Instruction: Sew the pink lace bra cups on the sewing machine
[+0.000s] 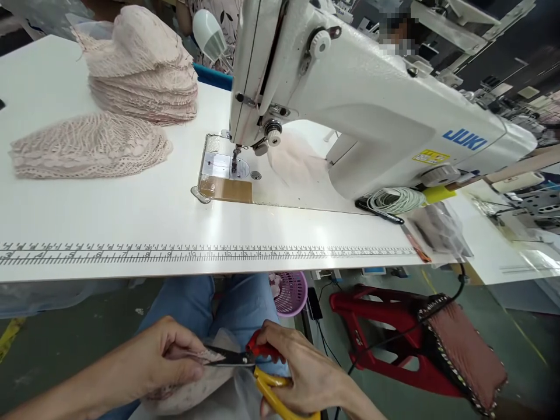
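My left hand (pixel 168 356) pinches a piece of pale pink lace fabric (pixel 199 388) over my lap, below the table edge. My right hand (pixel 301 373) grips a pair of scissors (pixel 258 367) with red and yellow handles. The dark blades point left and meet the lace right at my left fingertips. Under both hands are my blue jeans (pixel 196 303).
A white JUKI sewing machine (pixel 371 111) stands on the white table (pixel 109 216), which has a printed ruler along its front edge. Stacks of pink lace pieces (pixel 140 64) lie at the far left. A purple basket (pixel 291 291) and a red stool (pixel 394 326) sit below.
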The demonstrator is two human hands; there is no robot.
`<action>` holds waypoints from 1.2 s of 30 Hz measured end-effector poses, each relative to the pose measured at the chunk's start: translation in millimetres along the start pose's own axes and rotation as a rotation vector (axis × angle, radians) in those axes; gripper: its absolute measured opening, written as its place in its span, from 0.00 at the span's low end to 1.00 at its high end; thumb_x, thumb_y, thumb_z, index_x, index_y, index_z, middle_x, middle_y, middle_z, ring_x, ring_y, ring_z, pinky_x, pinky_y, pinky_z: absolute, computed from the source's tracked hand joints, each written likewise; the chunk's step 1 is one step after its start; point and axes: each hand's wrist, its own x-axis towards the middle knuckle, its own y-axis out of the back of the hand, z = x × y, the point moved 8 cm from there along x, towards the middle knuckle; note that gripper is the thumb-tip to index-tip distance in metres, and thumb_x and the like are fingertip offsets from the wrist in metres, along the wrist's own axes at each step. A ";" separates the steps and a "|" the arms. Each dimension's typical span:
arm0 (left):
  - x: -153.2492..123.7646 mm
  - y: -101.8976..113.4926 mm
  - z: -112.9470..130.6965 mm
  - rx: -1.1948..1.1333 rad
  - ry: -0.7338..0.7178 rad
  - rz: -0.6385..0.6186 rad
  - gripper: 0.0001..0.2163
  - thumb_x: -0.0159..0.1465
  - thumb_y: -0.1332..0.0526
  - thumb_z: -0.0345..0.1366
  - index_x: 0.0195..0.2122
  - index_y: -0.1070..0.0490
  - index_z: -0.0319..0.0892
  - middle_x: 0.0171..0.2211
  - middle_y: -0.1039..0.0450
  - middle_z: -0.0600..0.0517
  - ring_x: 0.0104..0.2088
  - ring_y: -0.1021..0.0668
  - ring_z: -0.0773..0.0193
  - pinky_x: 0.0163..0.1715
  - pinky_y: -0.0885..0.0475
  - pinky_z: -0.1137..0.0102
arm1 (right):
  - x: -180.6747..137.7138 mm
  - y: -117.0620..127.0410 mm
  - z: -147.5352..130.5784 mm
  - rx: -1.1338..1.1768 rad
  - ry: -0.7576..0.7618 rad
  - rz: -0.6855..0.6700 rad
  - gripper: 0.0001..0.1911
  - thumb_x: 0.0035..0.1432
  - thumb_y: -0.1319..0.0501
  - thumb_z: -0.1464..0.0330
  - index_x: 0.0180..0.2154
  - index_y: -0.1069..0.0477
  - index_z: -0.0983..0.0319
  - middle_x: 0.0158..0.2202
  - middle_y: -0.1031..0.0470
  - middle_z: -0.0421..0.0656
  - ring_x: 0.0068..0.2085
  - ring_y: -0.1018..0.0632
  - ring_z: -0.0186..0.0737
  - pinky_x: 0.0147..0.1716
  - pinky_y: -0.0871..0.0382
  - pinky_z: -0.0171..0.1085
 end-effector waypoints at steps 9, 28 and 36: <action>2.4 2.0 -0.6 0.011 0.046 0.002 0.20 0.51 0.31 0.54 0.26 0.24 0.40 0.15 0.42 0.61 0.16 0.43 0.73 0.17 0.46 0.75 | 0.9 1.5 9.7 0.011 -0.028 0.008 0.24 0.44 0.28 0.59 0.43 0.29 0.60 0.39 0.27 0.42 0.38 0.27 0.42 0.36 0.36 0.35; 0.9 -2.1 17.5 0.024 -0.024 -0.055 0.25 0.51 0.33 0.57 0.14 0.39 0.43 0.12 0.49 0.60 0.15 0.44 0.72 0.15 0.49 0.73 | -9.1 -17.5 28.5 0.118 -0.200 -0.087 0.18 0.51 0.34 0.65 0.46 0.30 0.55 0.45 0.29 0.41 0.46 0.28 0.44 0.46 0.38 0.36; -0.5 -3.1 18.1 0.019 -0.024 -0.062 0.25 0.53 0.34 0.57 0.16 0.39 0.42 0.14 0.50 0.60 0.16 0.44 0.72 0.16 0.49 0.73 | -8.4 -18.3 30.2 0.097 -0.183 -0.086 0.21 0.51 0.31 0.56 0.45 0.29 0.55 0.41 0.30 0.41 0.42 0.30 0.44 0.40 0.37 0.35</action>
